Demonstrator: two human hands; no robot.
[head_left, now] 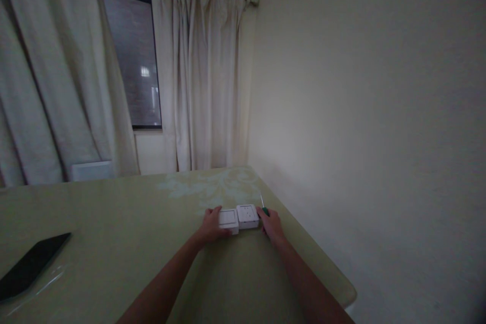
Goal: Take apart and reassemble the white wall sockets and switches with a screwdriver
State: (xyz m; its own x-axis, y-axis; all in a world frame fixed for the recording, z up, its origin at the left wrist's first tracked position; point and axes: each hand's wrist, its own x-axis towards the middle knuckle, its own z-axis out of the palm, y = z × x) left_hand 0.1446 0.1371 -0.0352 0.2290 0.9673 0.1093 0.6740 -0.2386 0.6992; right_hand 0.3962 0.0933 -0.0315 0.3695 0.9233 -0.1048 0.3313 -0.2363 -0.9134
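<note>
While the socket-faced box (248,216) sits beside the plain-faced box (228,219) below the frame's centre, whether they are joined cannot be told; if not, uneven pressure could part them. The left hand (211,224) is clamped on the plain-faced box's left end, and a loosened grip might let it skid on the smooth-looking tabletop (132,243). The right hand (272,223) is closed around a green-handled screwdriver (265,210), its thin shaft pointing up the frame; careless turning could scratch a casing. The dark slab (32,266), lower left, seems too far off to interfere.
</note>
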